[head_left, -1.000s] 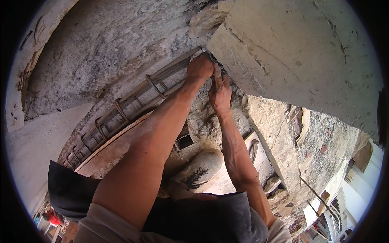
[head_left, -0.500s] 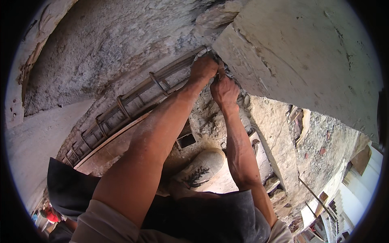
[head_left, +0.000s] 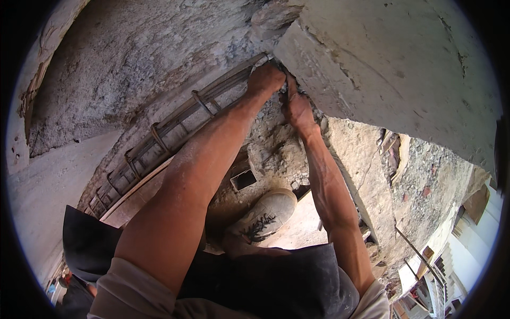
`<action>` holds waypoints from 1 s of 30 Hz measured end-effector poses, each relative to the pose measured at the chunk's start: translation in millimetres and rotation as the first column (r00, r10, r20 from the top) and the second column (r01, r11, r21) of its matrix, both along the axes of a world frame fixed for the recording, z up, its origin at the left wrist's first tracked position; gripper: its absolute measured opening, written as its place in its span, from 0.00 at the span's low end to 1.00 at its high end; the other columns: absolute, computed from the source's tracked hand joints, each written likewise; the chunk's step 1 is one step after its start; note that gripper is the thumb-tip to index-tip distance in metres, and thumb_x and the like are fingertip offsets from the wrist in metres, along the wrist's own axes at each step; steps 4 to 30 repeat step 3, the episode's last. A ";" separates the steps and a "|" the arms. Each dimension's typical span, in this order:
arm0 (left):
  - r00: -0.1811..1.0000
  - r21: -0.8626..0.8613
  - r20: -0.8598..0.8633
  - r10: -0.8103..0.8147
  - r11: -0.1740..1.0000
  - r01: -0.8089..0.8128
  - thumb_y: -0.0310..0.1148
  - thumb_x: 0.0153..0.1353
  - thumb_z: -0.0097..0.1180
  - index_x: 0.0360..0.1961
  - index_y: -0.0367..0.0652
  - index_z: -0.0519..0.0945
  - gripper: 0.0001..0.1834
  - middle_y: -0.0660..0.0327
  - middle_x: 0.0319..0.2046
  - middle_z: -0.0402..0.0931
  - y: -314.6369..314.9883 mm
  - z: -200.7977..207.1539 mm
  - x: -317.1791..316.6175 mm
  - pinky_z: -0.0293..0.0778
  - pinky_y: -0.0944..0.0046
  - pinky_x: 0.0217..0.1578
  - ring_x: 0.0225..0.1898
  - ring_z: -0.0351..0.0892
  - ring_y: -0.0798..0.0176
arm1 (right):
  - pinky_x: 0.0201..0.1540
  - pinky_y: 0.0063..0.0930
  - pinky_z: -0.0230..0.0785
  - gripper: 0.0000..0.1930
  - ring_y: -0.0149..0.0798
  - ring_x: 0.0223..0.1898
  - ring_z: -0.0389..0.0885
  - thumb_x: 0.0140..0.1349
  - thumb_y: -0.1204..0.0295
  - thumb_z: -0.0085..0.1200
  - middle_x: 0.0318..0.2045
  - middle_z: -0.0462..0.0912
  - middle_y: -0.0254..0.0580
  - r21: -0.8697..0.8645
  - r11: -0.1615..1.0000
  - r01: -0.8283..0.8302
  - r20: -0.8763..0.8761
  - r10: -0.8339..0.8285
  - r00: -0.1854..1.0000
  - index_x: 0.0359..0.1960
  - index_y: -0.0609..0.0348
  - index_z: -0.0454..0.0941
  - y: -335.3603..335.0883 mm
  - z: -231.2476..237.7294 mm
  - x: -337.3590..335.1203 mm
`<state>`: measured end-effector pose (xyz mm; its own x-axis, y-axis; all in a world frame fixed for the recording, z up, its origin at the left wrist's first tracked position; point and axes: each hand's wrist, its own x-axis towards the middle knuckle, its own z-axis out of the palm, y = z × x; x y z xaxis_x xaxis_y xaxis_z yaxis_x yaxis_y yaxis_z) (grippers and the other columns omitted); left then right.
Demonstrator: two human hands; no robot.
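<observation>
A cage of steel reinforcing bars (head_left: pixel 175 124) with bent stirrups runs up along the wall from lower left to the corner. At its upper end my left hand (head_left: pixel 266 80) is closed, fingers curled out of sight, so what it grips is hidden. Just right of it and a little lower, my right hand (head_left: pixel 298 110) is also closed, one finger stretching upward beside the left hand. Anything pinched there is too small or covered to make out. Both hands press close to the edge of a smooth concrete block (head_left: pixel 382 64).
Rough concrete wall (head_left: pixel 143 58) rises at the upper left. Below my hands lies broken rubble (head_left: pixel 279 151) with a rectangular metal tube (head_left: pixel 244 180) opening upward. My shoe (head_left: pixel 268 212) stands beneath. Cracked masonry (head_left: pixel 366 165) and thin rods (head_left: pixel 417 252) are at right.
My right hand has turned at the wrist and its forearm has swung outward to the right. My left hand stays at the bar ends. The whole view has shifted slightly.
</observation>
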<state>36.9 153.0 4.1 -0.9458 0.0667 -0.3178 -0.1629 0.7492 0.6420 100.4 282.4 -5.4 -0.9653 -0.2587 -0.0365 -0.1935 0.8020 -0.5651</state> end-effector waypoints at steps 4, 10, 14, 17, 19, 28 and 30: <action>0.974 0.013 0.224 0.029 0.999 -0.032 0.43 0.57 0.41 0.48 0.41 0.75 0.22 0.47 0.50 0.71 -2.2 10.8 -4.0 0.68 0.51 0.51 0.53 0.70 0.46 | 0.52 0.48 0.64 0.39 0.68 0.53 0.66 0.54 0.73 0.56 0.49 0.70 0.69 0.013 1.000 0.002 -0.110 -0.001 0.994 0.67 0.50 0.47 -4.5 -4.0 -1.2; 0.974 0.013 0.224 0.029 0.999 -0.032 0.43 0.57 0.41 0.48 0.41 0.75 0.22 0.47 0.50 0.71 -2.2 10.8 -4.0 0.68 0.51 0.51 0.53 0.70 0.46 | 0.52 0.48 0.64 0.39 0.68 0.53 0.66 0.54 0.73 0.56 0.49 0.70 0.69 0.013 1.000 0.002 -0.110 -0.001 0.994 0.67 0.50 0.47 -4.5 -4.0 -1.2; 0.974 0.013 0.224 0.029 0.999 -0.032 0.43 0.57 0.41 0.48 0.41 0.75 0.22 0.47 0.50 0.71 -2.2 10.8 -4.0 0.68 0.51 0.51 0.53 0.70 0.46 | 0.52 0.48 0.64 0.39 0.68 0.53 0.66 0.54 0.73 0.56 0.49 0.70 0.69 0.013 1.000 0.002 -0.110 -0.001 0.994 0.67 0.50 0.47 -4.5 -4.0 -1.2; 0.974 0.013 0.224 0.029 0.999 -0.032 0.43 0.57 0.41 0.48 0.41 0.75 0.22 0.47 0.50 0.71 -2.2 10.8 -4.0 0.68 0.51 0.51 0.53 0.70 0.46 | 0.52 0.48 0.64 0.39 0.68 0.53 0.66 0.54 0.73 0.56 0.49 0.70 0.69 0.013 1.000 0.002 -0.110 -0.001 0.994 0.67 0.50 0.47 -4.5 -4.0 -1.2; 0.974 0.013 0.224 0.029 0.999 -0.032 0.43 0.57 0.41 0.48 0.41 0.75 0.22 0.47 0.50 0.71 -2.2 10.8 -4.0 0.68 0.51 0.51 0.53 0.70 0.46 | 0.52 0.48 0.64 0.39 0.68 0.53 0.66 0.54 0.73 0.56 0.49 0.70 0.69 0.013 1.000 0.002 -0.110 -0.001 0.994 0.67 0.50 0.47 -4.5 -4.0 -1.2; 0.974 0.013 0.224 0.029 0.999 -0.032 0.43 0.57 0.41 0.48 0.41 0.75 0.22 0.47 0.50 0.71 -2.2 10.8 -4.0 0.68 0.51 0.51 0.53 0.70 0.46 | 0.52 0.48 0.64 0.39 0.68 0.53 0.66 0.54 0.73 0.56 0.49 0.70 0.69 0.013 1.000 0.002 -0.110 -0.001 0.994 0.67 0.50 0.47 -4.5 -4.0 -1.2; 0.974 0.013 0.224 0.029 0.999 -0.032 0.43 0.57 0.41 0.48 0.41 0.75 0.22 0.47 0.50 0.71 -2.2 10.8 -4.0 0.68 0.51 0.51 0.53 0.70 0.46 | 0.52 0.48 0.64 0.39 0.68 0.53 0.66 0.54 0.73 0.56 0.49 0.70 0.69 0.013 1.000 0.002 -0.110 -0.001 0.994 0.67 0.50 0.47 -4.5 -4.0 -1.2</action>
